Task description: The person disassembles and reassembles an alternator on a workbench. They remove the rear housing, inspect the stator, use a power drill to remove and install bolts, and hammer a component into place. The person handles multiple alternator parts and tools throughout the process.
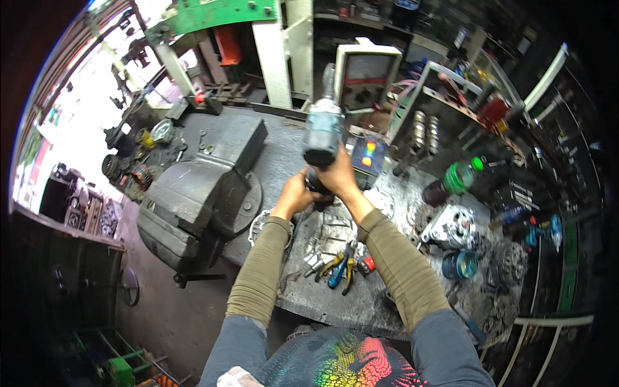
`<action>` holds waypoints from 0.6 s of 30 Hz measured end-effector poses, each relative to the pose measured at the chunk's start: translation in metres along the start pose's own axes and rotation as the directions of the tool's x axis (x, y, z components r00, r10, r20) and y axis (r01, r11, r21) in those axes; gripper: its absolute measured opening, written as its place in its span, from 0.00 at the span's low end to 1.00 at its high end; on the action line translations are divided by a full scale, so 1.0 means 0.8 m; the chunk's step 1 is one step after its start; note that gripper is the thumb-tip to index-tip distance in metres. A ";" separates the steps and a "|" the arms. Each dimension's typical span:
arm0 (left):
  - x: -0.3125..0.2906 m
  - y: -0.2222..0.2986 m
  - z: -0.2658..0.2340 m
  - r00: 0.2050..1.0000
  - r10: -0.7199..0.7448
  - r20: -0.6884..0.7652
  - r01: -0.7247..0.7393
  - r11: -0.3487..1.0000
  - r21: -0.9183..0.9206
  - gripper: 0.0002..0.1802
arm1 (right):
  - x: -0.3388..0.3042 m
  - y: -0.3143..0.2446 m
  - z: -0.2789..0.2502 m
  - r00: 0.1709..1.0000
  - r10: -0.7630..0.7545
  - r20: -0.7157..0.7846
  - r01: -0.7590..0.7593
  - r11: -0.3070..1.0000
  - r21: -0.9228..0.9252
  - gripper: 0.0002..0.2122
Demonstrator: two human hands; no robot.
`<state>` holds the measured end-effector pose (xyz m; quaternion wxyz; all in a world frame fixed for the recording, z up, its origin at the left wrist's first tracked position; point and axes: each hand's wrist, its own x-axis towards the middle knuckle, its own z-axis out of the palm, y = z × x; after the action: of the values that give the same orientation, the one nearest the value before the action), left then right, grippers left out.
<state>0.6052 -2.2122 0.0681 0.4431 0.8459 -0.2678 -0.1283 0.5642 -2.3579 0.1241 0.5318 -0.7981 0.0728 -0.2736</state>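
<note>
Over the workbench I hold an impact wrench (324, 129), its nose aimed away from me. My right hand (340, 175) wraps round its grip just behind the body. My left hand (296, 197) is closed at the dark lower end of the tool, probably its battery, which the fingers partly hide. Below the hands lies a cast metal part (334, 229). Nearer to me on the bench are pliers (330, 265) with yellow and black handles, a blue-handled tool (337, 276) and a small red object (367, 264).
A large bench vise (193, 184) stands on the left. To the right are an alternator-like housing (451, 226), a blue tin (459, 265) and a green-capped bottle (451, 179) of dark liquid. Behind stand a white frame (367, 50) and a green-topped press (222, 14).
</note>
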 end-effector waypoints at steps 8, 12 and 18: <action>-0.003 0.005 0.001 0.999 -0.039 0.015 0.038 0.997 0.063 0.53 | -0.041 -0.074 -0.182 0.917 0.126 0.380 0.018 0.935 -0.353 0.30; -0.016 0.015 0.008 1.000 0.018 0.011 -0.017 0.998 -0.066 0.57 | -0.146 -0.099 -0.363 0.913 0.243 0.328 -0.098 0.910 -0.402 0.15; -0.068 0.066 0.012 0.943 -0.121 -0.310 0.147 0.987 0.062 0.53 | -0.289 -0.078 -0.425 0.794 0.599 0.108 -0.491 0.735 -0.468 0.13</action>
<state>0.5383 -2.2120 0.1048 0.4335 0.8896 -0.1432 -0.0145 0.1846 -2.5126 0.1931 0.4108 -0.8630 0.2935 0.0211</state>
